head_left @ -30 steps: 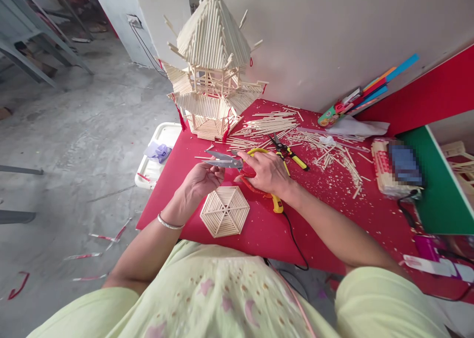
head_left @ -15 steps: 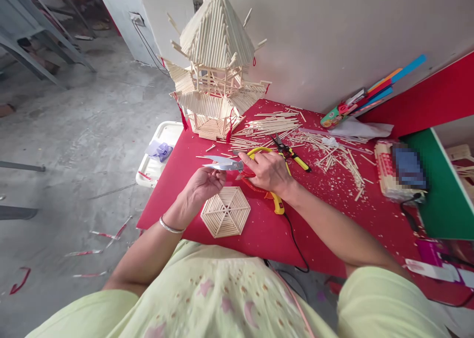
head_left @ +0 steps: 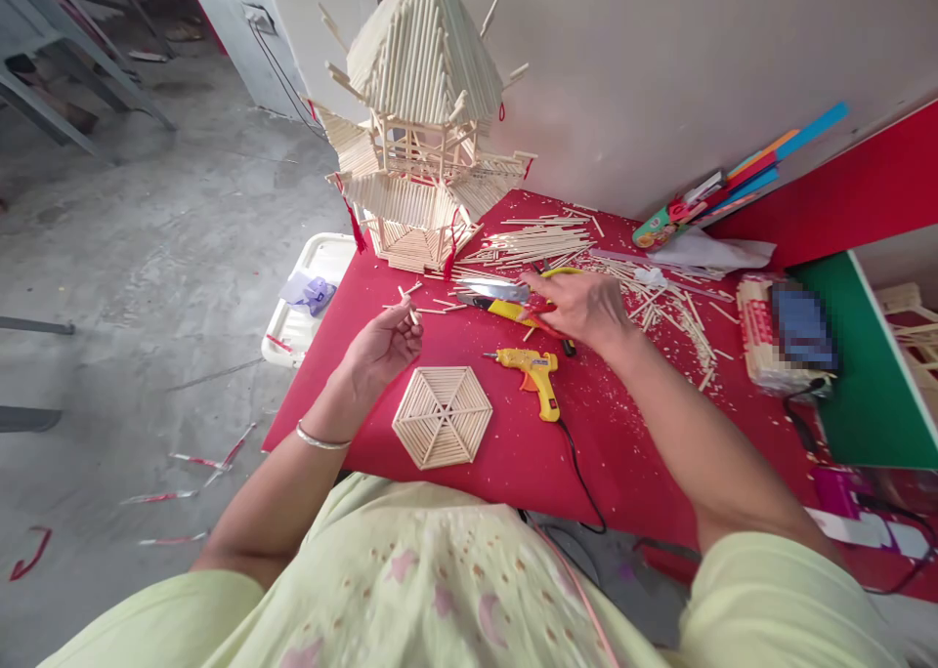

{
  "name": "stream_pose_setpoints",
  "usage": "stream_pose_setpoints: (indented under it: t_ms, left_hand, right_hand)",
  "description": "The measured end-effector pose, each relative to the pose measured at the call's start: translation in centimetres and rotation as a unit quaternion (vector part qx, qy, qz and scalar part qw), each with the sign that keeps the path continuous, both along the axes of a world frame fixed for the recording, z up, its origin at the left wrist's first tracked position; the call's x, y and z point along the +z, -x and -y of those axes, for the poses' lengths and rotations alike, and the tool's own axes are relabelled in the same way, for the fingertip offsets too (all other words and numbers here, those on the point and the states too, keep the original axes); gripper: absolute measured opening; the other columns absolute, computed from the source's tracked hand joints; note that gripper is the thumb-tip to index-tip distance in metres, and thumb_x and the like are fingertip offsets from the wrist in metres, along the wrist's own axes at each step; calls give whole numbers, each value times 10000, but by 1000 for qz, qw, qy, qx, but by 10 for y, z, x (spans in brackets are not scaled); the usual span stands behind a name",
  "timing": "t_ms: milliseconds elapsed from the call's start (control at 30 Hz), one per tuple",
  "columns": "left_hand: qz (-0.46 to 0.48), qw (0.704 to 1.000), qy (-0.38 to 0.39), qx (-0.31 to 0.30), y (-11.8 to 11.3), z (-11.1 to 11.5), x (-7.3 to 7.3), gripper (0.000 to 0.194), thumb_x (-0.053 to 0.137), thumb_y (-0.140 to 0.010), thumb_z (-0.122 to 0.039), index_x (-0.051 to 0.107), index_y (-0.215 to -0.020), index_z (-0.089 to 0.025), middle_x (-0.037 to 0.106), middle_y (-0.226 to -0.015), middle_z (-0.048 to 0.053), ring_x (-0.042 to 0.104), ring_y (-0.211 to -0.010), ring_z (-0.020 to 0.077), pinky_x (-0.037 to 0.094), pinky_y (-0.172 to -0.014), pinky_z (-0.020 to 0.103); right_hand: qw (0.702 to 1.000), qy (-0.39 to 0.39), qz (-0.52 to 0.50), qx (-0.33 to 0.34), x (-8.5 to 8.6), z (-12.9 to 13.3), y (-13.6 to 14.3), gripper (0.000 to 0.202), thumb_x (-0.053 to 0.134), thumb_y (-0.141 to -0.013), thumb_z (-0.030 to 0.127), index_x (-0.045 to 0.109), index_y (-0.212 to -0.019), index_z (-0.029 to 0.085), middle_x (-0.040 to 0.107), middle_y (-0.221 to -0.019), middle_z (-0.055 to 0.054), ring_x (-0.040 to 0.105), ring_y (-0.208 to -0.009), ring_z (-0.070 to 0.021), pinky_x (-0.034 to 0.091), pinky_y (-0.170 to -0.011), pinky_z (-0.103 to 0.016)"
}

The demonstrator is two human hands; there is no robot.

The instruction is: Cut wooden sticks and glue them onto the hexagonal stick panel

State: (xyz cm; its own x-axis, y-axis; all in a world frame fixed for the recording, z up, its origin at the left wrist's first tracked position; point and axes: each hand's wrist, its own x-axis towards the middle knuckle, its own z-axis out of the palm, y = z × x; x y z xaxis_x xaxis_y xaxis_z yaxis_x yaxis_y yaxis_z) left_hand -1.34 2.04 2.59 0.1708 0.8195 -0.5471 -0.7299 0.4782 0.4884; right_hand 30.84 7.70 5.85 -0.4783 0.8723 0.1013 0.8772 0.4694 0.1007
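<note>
Stubby pale sticks (head_left: 414, 317) were pinched mid-frame by the left hand (head_left: 387, 344); scissors (head_left: 502, 290) got gripped, handles kinda hidden, by the right hand (head_left: 586, 309).

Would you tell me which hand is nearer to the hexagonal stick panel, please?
Left. The left hand is just beyond the hexagonal panel, toward its left; the right hand, with the scissors, is farther off, beyond and rightward.

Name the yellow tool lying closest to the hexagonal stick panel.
The pistol-shaped glue gun, just right of the panel. The yellow-and-black tool lies farther off, and the scissors are in the right hand.
</note>
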Motion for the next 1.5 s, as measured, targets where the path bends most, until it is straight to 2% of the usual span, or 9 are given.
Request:
stream_pose_setpoints:
  t_ms: [167, 300, 433, 533, 667, 800, 967, 1267, 1500]
  left_hand:
    - [-287, 940, -170, -78, 16, -6, -12, 218, 895, -750, -279, 756, -769, -112, 680, -630, 40, 555, -497, 73, 401, -457, 169]
    - [-409, 874, -221, -142, 20, -12, -12, 217, 913, -699, -279, 815, -806, -118, 723, -676, 47, 573, -564, 88, 431, -542, 187]
    - [-463, 792, -291, -270, 19, -20, -11, 119, 831, -768, -267, 825, -738, -152, 710, -638, 35, 560, -572, 105, 421, -559, 204]
    - [-478, 761, -315, -305, 15, -27, -13, 70, 814, -766, -228, 839, -722, -181, 709, -614, 27, 537, -548, 106, 388, -535, 209]
    - [-459, 763, -318, -327, 8, -33, -20, 33, 829, -740, -197, 844, -724, -172, 710, -601, 44, 541, -529, 113, 376, -512, 214]
    - [-438, 767, -310, -354, 2, -35, -25, 43, 832, -723, -178, 826, -705, -139, 685, -565, 52, 518, -495, 107, 348, -475, 214]
    - [-453, 765, -294, -351, 2, -34, -22, 50, 836, -709, -174, 819, -704, -127, 687, -578, 52, 516, -500, 98, 350, -473, 206]
    - [-398, 822, -218, -343, 19, -34, -15, 88, 853, -671, -147, 782, -639, -107, 591, -463, 24, 482, -413, 83, 342, -430, 196]
    - [-413, 810, -206, -361, 28, -41, -14, 62, 827, -694, -154, 791, -650, -131, 598, -473, 4, 495, -415, 90, 338, -438, 194]
  right_hand:
    - [992, 28, 13, -120, -14, -37, -25, 655, 612, -930, 582, 584, -1513, 283, 770, -1063, -125, 656, -909, -300, 399, -740, -357]
    - [987, 82, -30, -132, -23, -48, -21, 641, 644, -919, 416, 564, -1527, 230, 732, -1248, -160, 657, -1023, -316, 460, -808, -379]
    - [994, -6, -74, -76, -8, -13, 0, 521, 586, -962, 347, 638, -1437, 140, 705, -1289, -186, 616, -1144, -341, 477, -914, -436]
    - [994, 16, -71, -82, 12, 44, 19, 345, 536, -1007, 378, 752, -1198, 190, 760, -1111, -138, 662, -989, -305, 473, -786, -398]
    - [974, 89, -13, -209, 13, 119, 25, 263, 629, -940, 473, 730, -1002, 238, 753, -832, -93, 654, -679, -256, 391, -625, -351]
    - [952, 141, -51, -266, -23, 150, 17, 285, 678, -848, 466, 693, -1023, 241, 747, -893, -107, 680, -719, -280, 412, -604, -349]
    - [935, 109, -157, -299, -53, 140, 20, 305, 620, -819, 343, 675, -1093, 219, 762, -969, -123, 692, -810, -296, 491, -687, -378]
    - [968, 103, -180, -142, -17, 86, 52, 460, 462, -900, 323, 638, -1302, 187, 738, -1137, -159, 694, -1021, -347, 546, -839, -450]
    - [983, 123, -127, -55, -20, 71, 72, 646, 596, -887, 622, 593, -1341, 162, 683, -1076, -163, 655, -943, -354, 520, -726, -438]
